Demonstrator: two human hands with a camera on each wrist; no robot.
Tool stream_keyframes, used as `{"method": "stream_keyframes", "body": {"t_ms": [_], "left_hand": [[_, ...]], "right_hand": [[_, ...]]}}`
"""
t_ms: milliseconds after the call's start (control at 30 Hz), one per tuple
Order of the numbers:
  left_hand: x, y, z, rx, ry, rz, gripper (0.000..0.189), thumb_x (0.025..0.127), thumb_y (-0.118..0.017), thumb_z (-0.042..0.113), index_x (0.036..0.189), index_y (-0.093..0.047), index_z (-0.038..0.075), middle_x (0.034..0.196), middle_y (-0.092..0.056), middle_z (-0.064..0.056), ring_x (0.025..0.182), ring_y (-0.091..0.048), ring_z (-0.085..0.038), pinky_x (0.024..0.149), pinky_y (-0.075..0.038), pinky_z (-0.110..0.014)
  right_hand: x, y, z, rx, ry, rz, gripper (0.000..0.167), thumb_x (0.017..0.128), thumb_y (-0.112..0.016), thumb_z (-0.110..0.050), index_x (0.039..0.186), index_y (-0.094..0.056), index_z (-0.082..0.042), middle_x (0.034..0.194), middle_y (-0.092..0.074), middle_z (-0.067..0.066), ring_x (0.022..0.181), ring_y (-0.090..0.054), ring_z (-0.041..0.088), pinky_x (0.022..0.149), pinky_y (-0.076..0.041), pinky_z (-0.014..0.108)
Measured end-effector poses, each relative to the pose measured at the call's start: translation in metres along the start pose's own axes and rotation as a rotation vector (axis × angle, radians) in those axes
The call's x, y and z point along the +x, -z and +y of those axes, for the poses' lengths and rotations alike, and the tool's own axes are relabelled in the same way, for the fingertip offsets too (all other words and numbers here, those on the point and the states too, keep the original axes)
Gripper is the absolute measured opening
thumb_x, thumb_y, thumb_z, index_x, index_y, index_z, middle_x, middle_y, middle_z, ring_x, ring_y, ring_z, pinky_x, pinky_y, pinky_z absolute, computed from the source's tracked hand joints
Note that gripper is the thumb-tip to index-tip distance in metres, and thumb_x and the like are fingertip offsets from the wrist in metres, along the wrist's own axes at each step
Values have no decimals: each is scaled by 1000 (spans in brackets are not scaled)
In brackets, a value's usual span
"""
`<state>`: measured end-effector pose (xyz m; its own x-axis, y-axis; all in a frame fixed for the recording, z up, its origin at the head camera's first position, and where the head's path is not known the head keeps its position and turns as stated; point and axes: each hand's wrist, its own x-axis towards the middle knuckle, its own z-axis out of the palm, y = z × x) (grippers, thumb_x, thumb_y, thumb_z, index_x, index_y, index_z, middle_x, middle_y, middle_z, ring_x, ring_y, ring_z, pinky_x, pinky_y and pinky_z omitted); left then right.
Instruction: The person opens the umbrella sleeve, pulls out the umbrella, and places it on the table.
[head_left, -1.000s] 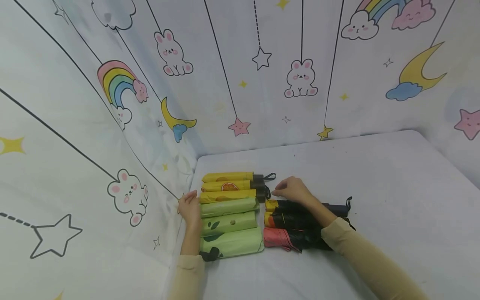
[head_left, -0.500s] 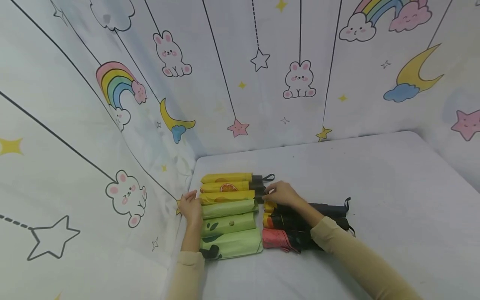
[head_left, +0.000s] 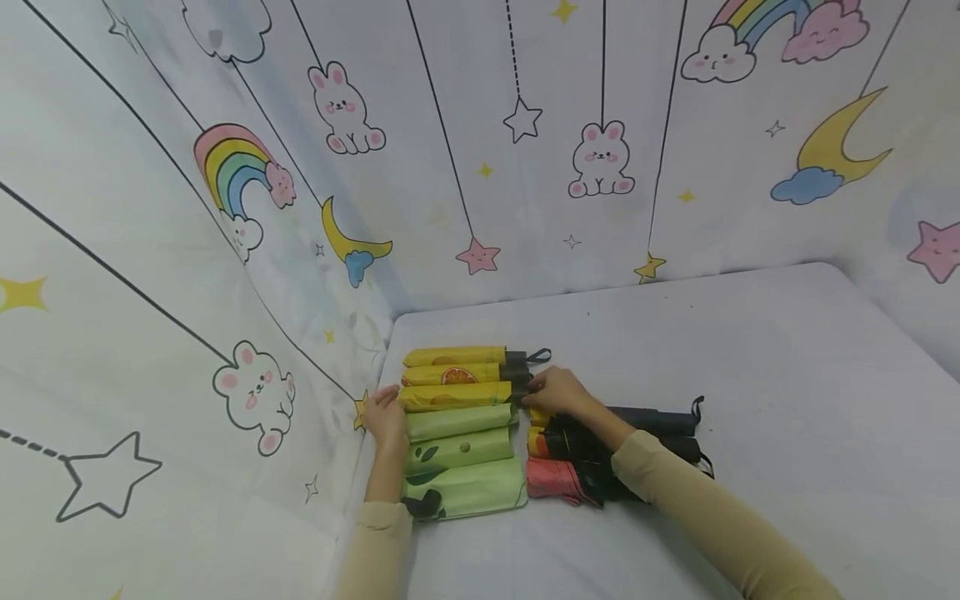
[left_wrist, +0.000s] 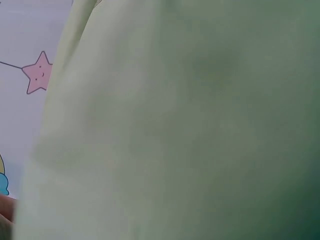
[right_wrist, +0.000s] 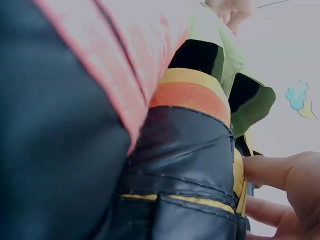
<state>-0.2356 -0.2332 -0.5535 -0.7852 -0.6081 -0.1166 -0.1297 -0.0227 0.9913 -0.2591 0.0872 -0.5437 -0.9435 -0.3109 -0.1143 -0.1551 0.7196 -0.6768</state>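
Folded umbrellas lie side by side in the head view. My right hand has its fingertips at the black handle end of the nearest yellow umbrella. In the right wrist view its fingers are fairly straight and spread, beyond a black umbrella with an orange and yellow band. My left hand is at the opposite end of that yellow umbrella, fingers extended alongside it. Several green umbrellas lie just nearer. Pale green fabric fills most of the left wrist view and hides most of the left hand.
Two more yellow umbrellas lie behind, one with an orange-slice print. Dark umbrellas and a red-and-black one lie under and beside the right forearm. The white table meets patterned curtains behind and at left.
My right hand has moved left and slightly nearer, from beside the handle straps to the nearest yellow umbrella's handle end. My left hand has shifted slightly right. The umbrellas stay in place.
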Motion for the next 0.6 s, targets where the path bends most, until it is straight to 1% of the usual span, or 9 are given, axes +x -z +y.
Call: {"method": "stream_keyframes", "body": {"t_ms": [67, 133, 233, 333, 400, 500, 600], "left_hand": [[0, 0, -1, -5, 3, 7, 36, 92, -48, -15, 125, -63, -8, 133, -65, -27, 125, -60, -35, 73, -48, -14], [0, -1, -1, -11, 10, 10, 36, 92, -47, -14, 125, -63, -9, 133, -65, -28, 123, -60, -35, 72, -48, -14], [0, -1, -1, -18, 31, 12, 37, 92, -48, -14, 125, -64, -8, 133, -65, -27, 120, -60, -33, 75, -50, -17], [0, 0, -1, -38, 52, 8, 38, 92, -49, -15, 126, -64, -8, 133, -65, -27, 119, -60, -31, 83, -53, -23], [1, 1, -1, -53, 62, -2, 38, 93, -49, -15, 128, -63, -8, 135, -65, -26, 121, -59, -31, 90, -53, -28], [1, 3, -1, -78, 77, -21, 39, 95, -48, -16, 131, -59, -9, 138, -63, -25, 125, -58, -32, 99, -51, -33], [2, 3, -1, -86, 88, -25, 40, 96, -45, -17, 133, -57, -9, 139, -63, -25, 127, -57, -31, 103, -51, -34]], "right_hand": [[1, -1, 0, -9, -3, 3, 39, 91, -80, -28, 120, -77, -2, 116, -77, 15, 101, -72, 28, 84, -60, 44], [1, -1, 0, -15, -3, 6, 38, 90, -82, -27, 119, -78, -3, 113, -77, 14, 93, -72, 24, 79, -60, 40], [1, -1, 0, -17, 9, 13, 37, 89, -84, -27, 117, -79, -3, 103, -79, 10, 76, -66, 16, 66, -55, 33], [1, -1, 1, 11, 5, 11, 37, 89, -85, -27, 117, -79, -4, 96, -79, 6, 66, -59, 13, 61, -49, 29], [0, -1, 2, 39, 1, 10, 37, 89, -85, -27, 117, -79, -4, 95, -79, 6, 64, -59, 12, 60, -49, 28], [0, -1, 3, 69, -1, 13, 37, 89, -85, -27, 117, -79, -4, 101, -80, 8, 67, -60, 11, 63, -51, 28], [1, -2, 4, 99, 7, 21, 36, 90, -84, -26, 118, -79, -3, 110, -78, 12, 71, -62, 13, 68, -54, 31]]}}
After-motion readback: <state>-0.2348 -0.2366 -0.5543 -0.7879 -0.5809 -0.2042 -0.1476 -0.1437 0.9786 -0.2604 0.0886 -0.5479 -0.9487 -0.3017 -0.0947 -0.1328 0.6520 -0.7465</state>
